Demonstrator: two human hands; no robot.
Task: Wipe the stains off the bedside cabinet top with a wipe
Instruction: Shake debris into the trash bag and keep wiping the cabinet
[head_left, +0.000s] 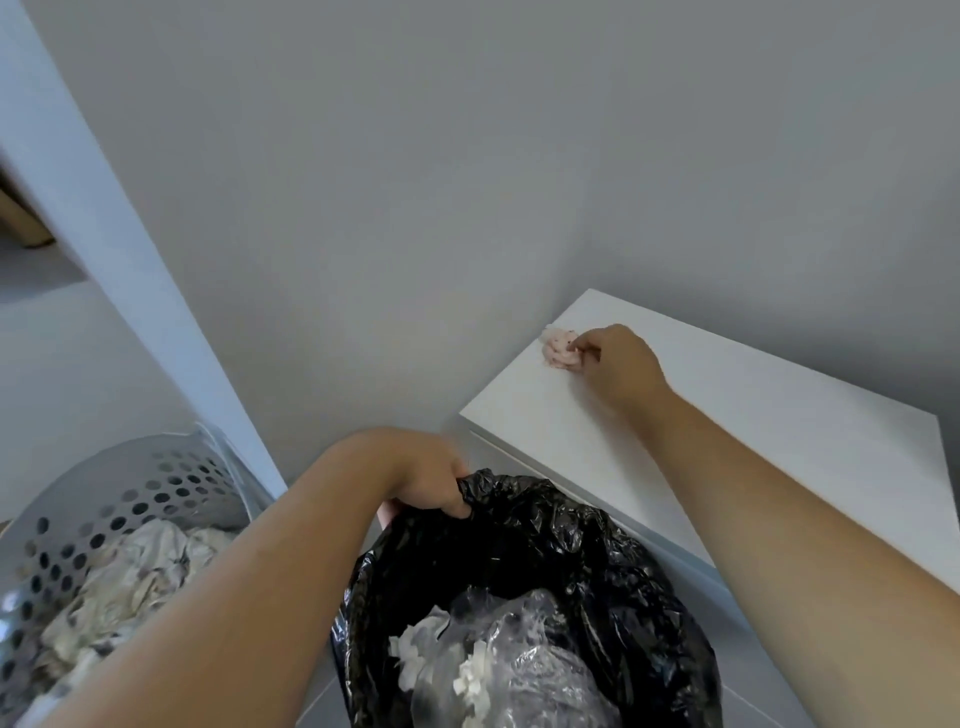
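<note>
Right of centre in the frame, the right hand (618, 364) pinches a crumpled, pink-stained wipe (558, 353) between fingertips, pressing it on the white cabinet top (779, 436) near its far corner by the wall. Lower centre, the left hand (426, 478) is closed on the rim of a black bin bag (597, 545) — held open, with rubbish already inside. Looks like the wiping is winding up; the next move calls for lifting the wipe clear and carrying it over the bag's mouth.
</note>
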